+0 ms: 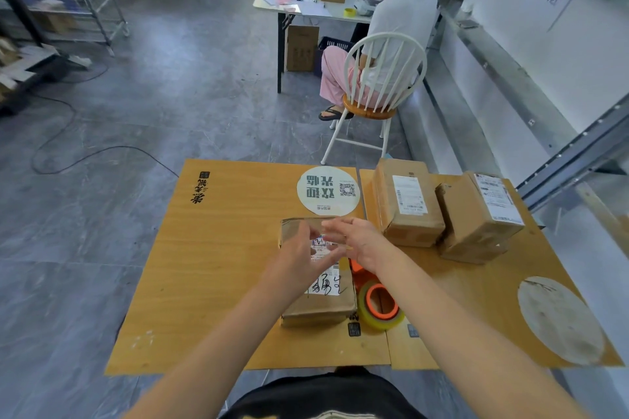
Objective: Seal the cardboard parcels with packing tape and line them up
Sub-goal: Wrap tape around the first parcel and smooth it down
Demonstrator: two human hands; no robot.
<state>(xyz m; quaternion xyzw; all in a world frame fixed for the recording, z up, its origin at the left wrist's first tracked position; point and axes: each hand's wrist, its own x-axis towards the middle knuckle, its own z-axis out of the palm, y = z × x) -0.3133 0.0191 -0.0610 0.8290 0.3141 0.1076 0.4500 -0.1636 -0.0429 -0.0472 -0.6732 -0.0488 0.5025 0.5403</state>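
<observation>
A brown cardboard parcel with a white label and handwriting lies in the middle of the wooden table. Over its far half, my left hand pinches a glossy strip of clear tape between curled fingers and thumb. My right hand reaches in from the right with blurred, stretched fingers over the parcel's top. A roll of clear packing tape with an orange core lies right of the parcel. Two taped, labelled parcels stand side by side at the back right.
A round white sticker lies on the table beyond the parcel, and another round patch at the right. A person sits on a white chair behind the table. Shelving runs along the right; a wire rack stands far left.
</observation>
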